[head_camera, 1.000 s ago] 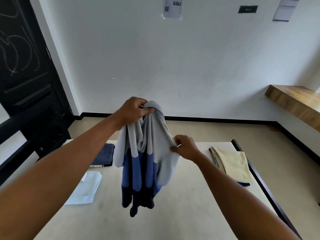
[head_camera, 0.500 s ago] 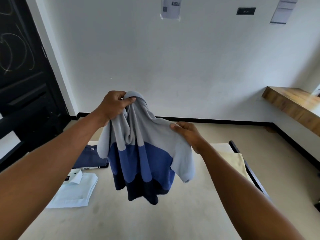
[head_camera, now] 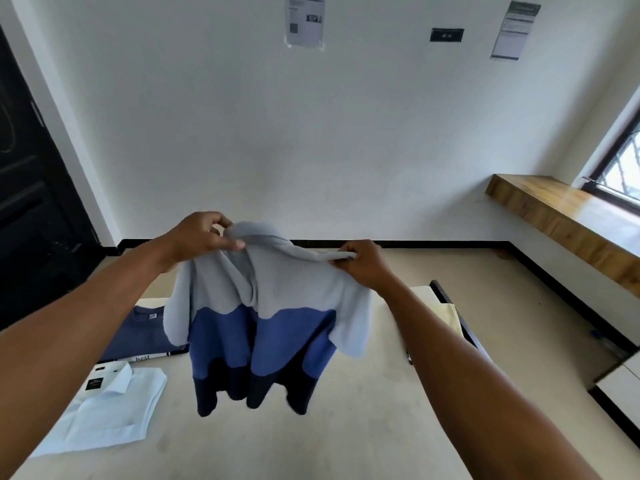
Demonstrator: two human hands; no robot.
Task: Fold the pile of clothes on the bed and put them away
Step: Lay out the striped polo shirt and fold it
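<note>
Over the bed point(head_camera: 346, 438), a banded shirt point(head_camera: 277, 292) is grasped by left hand point(head_camera: 197, 239) and right hand point(head_camera: 362, 266); a yellow garment point(head_camera: 448, 315) is half hidden

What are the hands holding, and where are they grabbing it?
A grey-and-blue shirt: the left hand pinches its top near the collar, and the right hand pinches the other shoulder.

A black door point(head_camera: 27, 209) stands at left; two paper notices point(head_camera: 305, 19) hang on the white wall point(head_camera: 311, 133). A wooden ledge point(head_camera: 561, 216) runs beneath the window point(head_camera: 623, 161) at right.
</note>
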